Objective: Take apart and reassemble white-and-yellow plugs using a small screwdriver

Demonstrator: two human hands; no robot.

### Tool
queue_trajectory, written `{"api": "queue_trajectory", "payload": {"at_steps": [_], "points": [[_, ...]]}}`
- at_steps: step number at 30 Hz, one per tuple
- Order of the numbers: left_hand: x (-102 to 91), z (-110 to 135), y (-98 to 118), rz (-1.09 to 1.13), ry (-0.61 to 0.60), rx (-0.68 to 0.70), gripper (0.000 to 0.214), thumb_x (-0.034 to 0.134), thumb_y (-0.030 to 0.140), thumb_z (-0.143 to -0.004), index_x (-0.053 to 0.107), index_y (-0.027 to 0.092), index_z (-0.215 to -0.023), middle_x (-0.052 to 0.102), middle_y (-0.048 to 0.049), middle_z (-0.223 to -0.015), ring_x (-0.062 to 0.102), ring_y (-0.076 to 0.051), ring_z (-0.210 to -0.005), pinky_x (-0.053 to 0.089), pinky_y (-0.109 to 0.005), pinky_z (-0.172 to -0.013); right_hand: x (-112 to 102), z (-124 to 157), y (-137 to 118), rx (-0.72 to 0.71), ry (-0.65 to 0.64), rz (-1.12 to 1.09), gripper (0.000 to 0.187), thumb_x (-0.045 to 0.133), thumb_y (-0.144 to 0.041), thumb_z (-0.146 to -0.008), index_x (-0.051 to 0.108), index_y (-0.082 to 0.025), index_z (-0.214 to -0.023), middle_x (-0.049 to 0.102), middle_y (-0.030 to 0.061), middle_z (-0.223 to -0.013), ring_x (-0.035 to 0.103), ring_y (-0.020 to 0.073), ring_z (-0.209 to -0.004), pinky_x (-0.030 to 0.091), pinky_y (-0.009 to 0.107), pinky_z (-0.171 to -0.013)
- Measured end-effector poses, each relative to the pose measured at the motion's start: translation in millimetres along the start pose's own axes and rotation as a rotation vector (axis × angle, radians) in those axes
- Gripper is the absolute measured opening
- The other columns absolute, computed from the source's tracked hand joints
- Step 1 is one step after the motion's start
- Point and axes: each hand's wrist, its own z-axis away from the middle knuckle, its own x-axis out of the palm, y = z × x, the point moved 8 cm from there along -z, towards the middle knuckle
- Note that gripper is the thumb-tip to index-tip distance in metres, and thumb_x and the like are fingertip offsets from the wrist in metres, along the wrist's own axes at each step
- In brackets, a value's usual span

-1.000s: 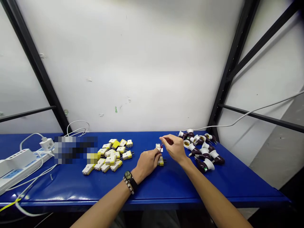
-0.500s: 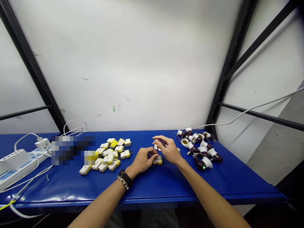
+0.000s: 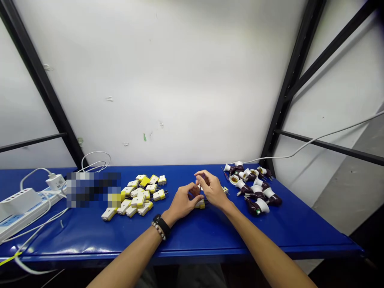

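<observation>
Over the blue tabletop (image 3: 222,236) my two hands are close together. My left hand (image 3: 183,202) has its fingers bent and its thumb reaching right, just over a white-and-yellow plug (image 3: 200,205) lying on the table. What sits between its fingers is hidden. My right hand (image 3: 212,191) is curled beside it, thumb and index finger drawn together; anything in them is too small or covered to make out. A bit of another white piece shows between the hands. Right of my right hand lies one more white-and-yellow plug (image 3: 225,190).
Several white-and-yellow plugs (image 3: 138,201) form a pile on the left. Maroon lamp holders with white collars (image 3: 257,191) are heaped on the right, a thin screwdriver (image 3: 225,173) near them. A power strip (image 3: 28,214) with white cables occupies the far left. A white wall stands behind.
My left thumb and fingers have spread slightly apart and moved a little right over the plug. My right fingers have curled in more and the thumb has shifted.
</observation>
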Motion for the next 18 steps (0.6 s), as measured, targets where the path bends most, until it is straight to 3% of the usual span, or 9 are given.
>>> {"api": "queue_trajectory", "payload": {"at_steps": [3,6,9,11,14,16,18], "points": [[7.6,1,5,0.019,-0.074,0.049,0.015,0.058,0.022,-0.093,0.072,0.018,-0.097,0.077,-0.0021,-0.088,0.069,-0.016,-0.074,0.052,-0.025,-0.07,1,0,0,0.009,-0.021,-0.025,0.03,0.046,-0.041,-0.101,0.064,-0.019,-0.11,0.066,0.0016,-0.081,0.062,0.0155,-0.069,0.048,0.028,-0.066],[9.5,2,6,-0.06,-0.074,0.033,0.018,0.057,0.022,-0.094,0.074,0.02,-0.092,0.078,-0.0024,-0.088,0.07,-0.018,-0.077,0.053,-0.027,-0.073,2,1,0,0.01,-0.05,-0.029,0.03,0.048,-0.041,-0.1,0.063,-0.019,-0.114,0.065,0.0016,-0.082,0.061,0.0156,-0.07,0.048,0.028,-0.065],[-14.2,3,11,-0.273,-0.013,0.065,0.02,0.067,0.032,-0.089,0.072,0.023,-0.107,0.077,-0.0046,-0.101,0.07,-0.023,-0.093,0.053,-0.033,-0.085,3,1,0,0.004,-0.071,-0.038,0.028,0.048,-0.042,-0.099,0.063,-0.019,-0.106,0.064,0.001,-0.076,0.06,0.0164,-0.07,0.048,0.029,-0.066],[-56.8,8,11,-0.487,0.082,0.089,0.036,0.067,0.038,-0.089,0.066,0.025,-0.123,0.073,-0.007,-0.113,0.066,-0.026,-0.104,0.05,-0.038,-0.094,2,2,0,0.011,-0.064,-0.03,0.028,0.046,-0.042,-0.1,0.062,-0.019,-0.103,0.063,0.0009,-0.074,0.06,0.0168,-0.068,0.047,0.029,-0.066],[-162.0,29,-19,-0.877,0.32,-0.154,0.038,0.052,0.04,-0.095,0.063,0.021,-0.125,0.07,-0.0122,-0.117,0.063,-0.032,-0.107,0.049,-0.044,-0.093,0,1,-1,0.02,-0.063,-0.006,0.028,0.046,-0.042,-0.1,0.062,-0.02,-0.103,0.063,0.0008,-0.073,0.059,0.017,-0.069,0.045,0.029,-0.065],[-225.9,50,-51,-1.098,0.316,-0.381,0.048,0.049,0.041,-0.094,0.057,0.013,-0.132,0.067,-0.0185,-0.123,0.059,-0.039,-0.114,0.047,-0.05,-0.092,1,1,-3,0.017,-0.076,0.013,0.028,0.045,-0.042,-0.101,0.062,-0.02,-0.103,0.063,0.0005,-0.074,0.058,0.0165,-0.068,0.044,0.029,-0.064],[-271.6,72,-83,-1.195,0.248,-0.567,0.063,0.051,0.048,-0.091,0.048,0.007,-0.139,0.063,-0.0227,-0.13,0.053,-0.043,-0.123,0.043,-0.056,-0.096,3,1,-4,0.012,-0.088,0.03,0.029,0.044,-0.043,-0.101,0.062,-0.021,-0.104,0.063,0.0001,-0.075,0.057,0.016,-0.067,0.043,0.028,-0.063]]}}
